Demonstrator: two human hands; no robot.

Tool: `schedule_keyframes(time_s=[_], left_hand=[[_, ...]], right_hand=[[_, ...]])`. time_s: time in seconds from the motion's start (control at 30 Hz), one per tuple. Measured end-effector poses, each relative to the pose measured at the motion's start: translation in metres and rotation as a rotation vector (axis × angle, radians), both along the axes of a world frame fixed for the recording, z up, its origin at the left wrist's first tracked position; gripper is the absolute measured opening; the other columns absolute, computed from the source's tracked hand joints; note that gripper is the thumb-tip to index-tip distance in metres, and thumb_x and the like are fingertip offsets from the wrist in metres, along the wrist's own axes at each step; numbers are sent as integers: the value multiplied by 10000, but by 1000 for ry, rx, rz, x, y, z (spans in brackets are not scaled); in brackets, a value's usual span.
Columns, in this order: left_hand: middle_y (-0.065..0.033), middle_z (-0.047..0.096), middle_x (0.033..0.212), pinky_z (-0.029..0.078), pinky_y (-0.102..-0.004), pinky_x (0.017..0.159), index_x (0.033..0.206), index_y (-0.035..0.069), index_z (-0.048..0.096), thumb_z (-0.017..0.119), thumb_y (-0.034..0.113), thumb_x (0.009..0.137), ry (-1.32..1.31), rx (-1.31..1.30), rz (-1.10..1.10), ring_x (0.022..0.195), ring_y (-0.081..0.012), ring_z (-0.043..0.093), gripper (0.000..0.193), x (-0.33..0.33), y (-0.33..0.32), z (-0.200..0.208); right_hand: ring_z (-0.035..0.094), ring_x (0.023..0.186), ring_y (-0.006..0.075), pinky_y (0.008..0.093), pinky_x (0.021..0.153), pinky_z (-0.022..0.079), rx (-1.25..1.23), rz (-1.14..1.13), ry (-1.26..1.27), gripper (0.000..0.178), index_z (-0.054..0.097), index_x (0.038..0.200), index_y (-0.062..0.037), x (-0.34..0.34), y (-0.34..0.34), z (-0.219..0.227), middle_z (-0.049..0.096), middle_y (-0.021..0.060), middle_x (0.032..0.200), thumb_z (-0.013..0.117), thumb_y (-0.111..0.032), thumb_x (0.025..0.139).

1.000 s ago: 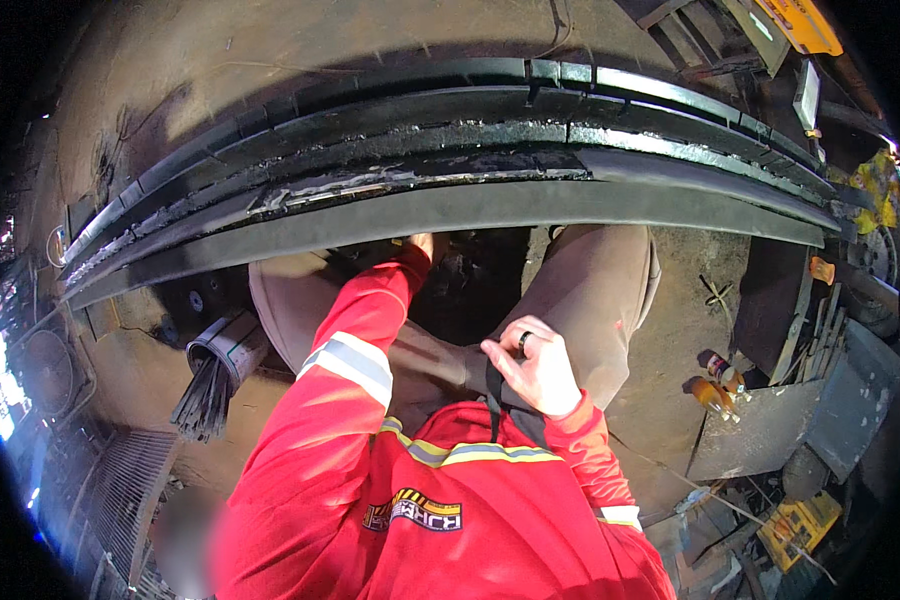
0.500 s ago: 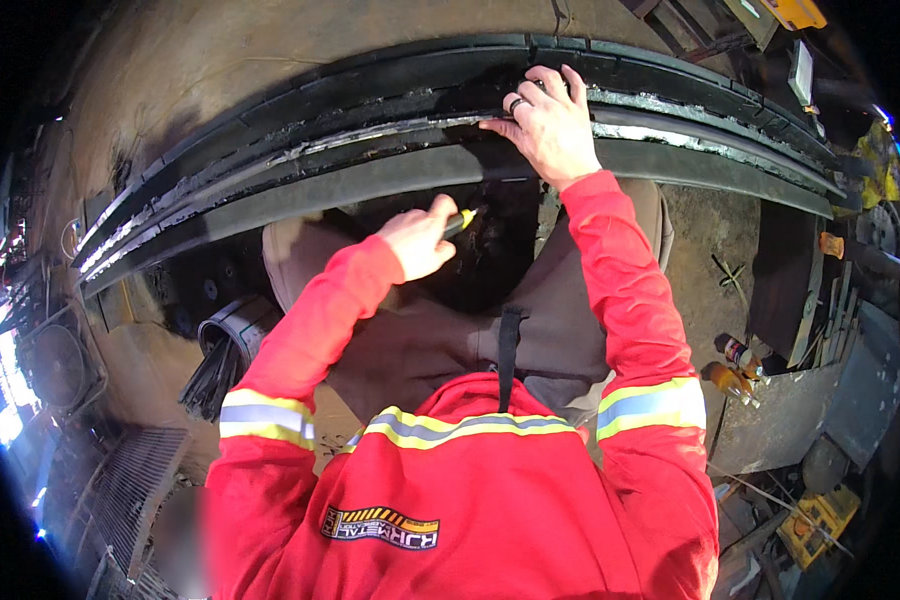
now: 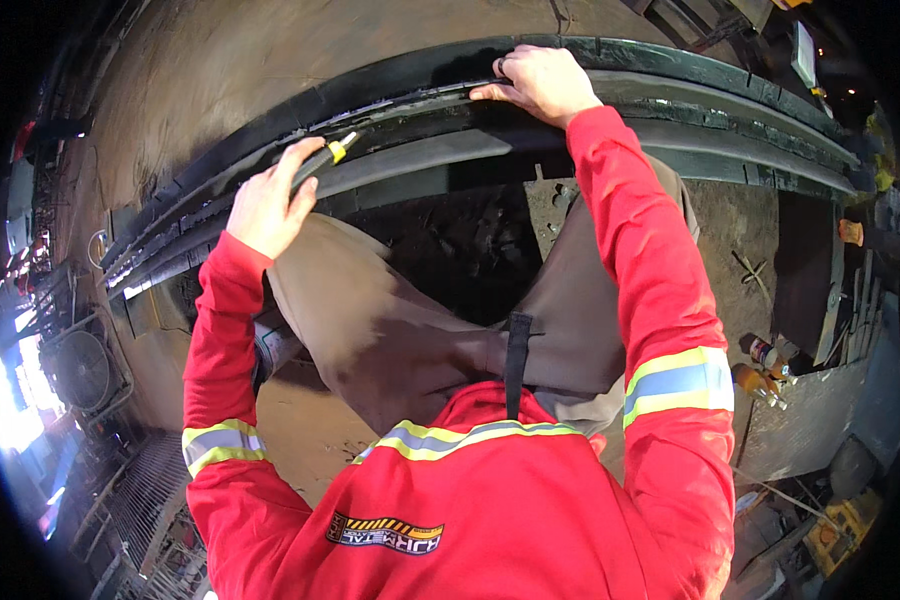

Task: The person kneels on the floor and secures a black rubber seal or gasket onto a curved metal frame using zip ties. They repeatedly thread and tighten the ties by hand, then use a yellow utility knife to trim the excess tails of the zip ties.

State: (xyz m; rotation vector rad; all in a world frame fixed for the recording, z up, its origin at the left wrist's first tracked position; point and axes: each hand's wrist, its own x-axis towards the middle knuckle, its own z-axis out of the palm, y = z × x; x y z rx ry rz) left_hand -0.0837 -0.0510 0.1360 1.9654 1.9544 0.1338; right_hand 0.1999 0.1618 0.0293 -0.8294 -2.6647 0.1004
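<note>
My left hand [image 3: 270, 205] is closed around a black and yellow utility knife [image 3: 326, 157], its pale metal tip pointing up and to the right. The knife is over the left part of several long black rubber-looking strips [image 3: 690, 142], which lie side by side across my lap and look bowed in this view. Right of the middle, my right hand [image 3: 540, 82] is closed over the far strips, its thumb and fingertips pinching the edge of a thin black strip [image 3: 410, 97]. Its other fingers curl over the far side, partly hidden. I cannot tell whether the knife's tip touches a strip.
My knees [image 3: 340, 270] are under the strips. Bottles [image 3: 760, 384] and a metal sheet [image 3: 792, 425] lie to the right, with a yellow tool or case [image 3: 842, 535] below them. On the left are a round fan [image 3: 78, 368] and a metal grating [image 3: 155, 490].
My left hand has moved left and away from me with the knife, from between my knees to over the strips. My right hand has shifted slightly farther away. The strips have tilted or shifted.
</note>
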Motion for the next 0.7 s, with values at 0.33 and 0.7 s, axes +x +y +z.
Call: schedule_keyframes(time_s=[0.33, 0.7], left_hand=[[-168, 625, 1095, 465, -328, 827, 1212, 43, 523, 548, 85, 892, -87, 124, -66, 980, -307, 635, 324, -15, 11, -15], [-155, 573, 1257, 414, -362, 990, 1285, 51, 501, 514, 84, 906, -133, 218, -224, 1180, -316, 543, 381, 31, 14, -16]], right_hand=[[617, 687, 317, 410, 660, 482, -267, -59, 37, 626, 600, 709, -52, 2, 11, 19, 578, 130, 609, 683, -669, 642], [590, 806, 156, 299, 784, 497, -481, -565, 1239, 277, 591, 1061, 7, 0, -83, 19, 612, 72, 872, 644, -57, 797]])
